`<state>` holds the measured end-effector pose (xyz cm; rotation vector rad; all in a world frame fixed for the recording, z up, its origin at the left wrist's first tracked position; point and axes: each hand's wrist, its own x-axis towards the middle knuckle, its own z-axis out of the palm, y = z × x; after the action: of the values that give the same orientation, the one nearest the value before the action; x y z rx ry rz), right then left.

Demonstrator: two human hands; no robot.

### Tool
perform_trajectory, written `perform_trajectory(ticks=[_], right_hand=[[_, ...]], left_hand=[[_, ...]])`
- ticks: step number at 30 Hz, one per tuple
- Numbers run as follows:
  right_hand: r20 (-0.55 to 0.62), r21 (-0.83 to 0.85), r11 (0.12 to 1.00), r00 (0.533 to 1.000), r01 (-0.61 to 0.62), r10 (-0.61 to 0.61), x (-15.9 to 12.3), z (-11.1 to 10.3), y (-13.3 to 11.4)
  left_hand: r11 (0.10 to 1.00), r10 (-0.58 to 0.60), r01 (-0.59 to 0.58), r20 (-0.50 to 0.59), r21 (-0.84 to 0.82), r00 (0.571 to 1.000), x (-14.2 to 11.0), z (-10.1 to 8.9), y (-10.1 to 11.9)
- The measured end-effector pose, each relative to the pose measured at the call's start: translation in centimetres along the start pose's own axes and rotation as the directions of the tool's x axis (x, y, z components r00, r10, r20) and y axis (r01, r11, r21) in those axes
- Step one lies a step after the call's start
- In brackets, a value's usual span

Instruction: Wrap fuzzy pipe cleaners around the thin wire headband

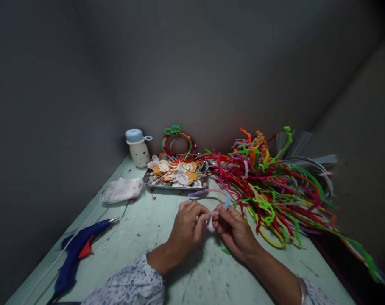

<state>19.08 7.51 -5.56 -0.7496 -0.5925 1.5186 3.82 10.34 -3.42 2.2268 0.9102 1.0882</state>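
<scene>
Close together over the middle of the table, both my hands are closed in a pinch on a fuzzy pipe cleaner. A short pale pink stretch of the pipe cleaner [213,213] shows between my left hand [190,222] and my right hand [233,231]. Above the fingers curves a thin fuzzy band [216,191], purple at its left end, pink in the middle and light blue where it meets my right hand. My fingers hide how the band and the pink stretch join. Just right of my right hand lies a heap of multicoloured pipe cleaners [269,186].
A metal tray [176,187] of shells stands behind my hands, with fuzzy-wrapped hoops [192,146] at its back. Further left are a blue-lidded bottle [138,153] and a plastic packet [124,189]. A blue glue gun [72,258] with a red trigger and a white cord [63,250] lie at the left.
</scene>
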Motion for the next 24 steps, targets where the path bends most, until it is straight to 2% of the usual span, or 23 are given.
perform_trajectory(ticks=[5,14,18,24], right_hand=[[0.005,0.029,0.999,1.000,0.024,-0.024,0.12,-0.13,0.08],[0.012,0.023,1.000,1.000,0.011,-0.012,0.06,-0.15,0.04],[0.021,0.033,0.999,1.000,0.020,-0.021,0.20,-0.37,0.18],[0.013,0.055,0.998,1.000,0.026,-0.027,0.35,-0.52,0.17]], left_hand=[[0.999,-0.015,0.016,0.041,-0.040,0.999,0.02,-0.18,0.11],[1.000,-0.031,0.030,0.078,0.009,0.996,-0.04,0.17,-0.16],[0.998,-0.037,0.041,0.098,-0.042,0.995,-0.11,0.06,-0.21],[0.995,-0.082,0.087,0.086,-0.051,0.993,-0.03,0.02,-0.20]])
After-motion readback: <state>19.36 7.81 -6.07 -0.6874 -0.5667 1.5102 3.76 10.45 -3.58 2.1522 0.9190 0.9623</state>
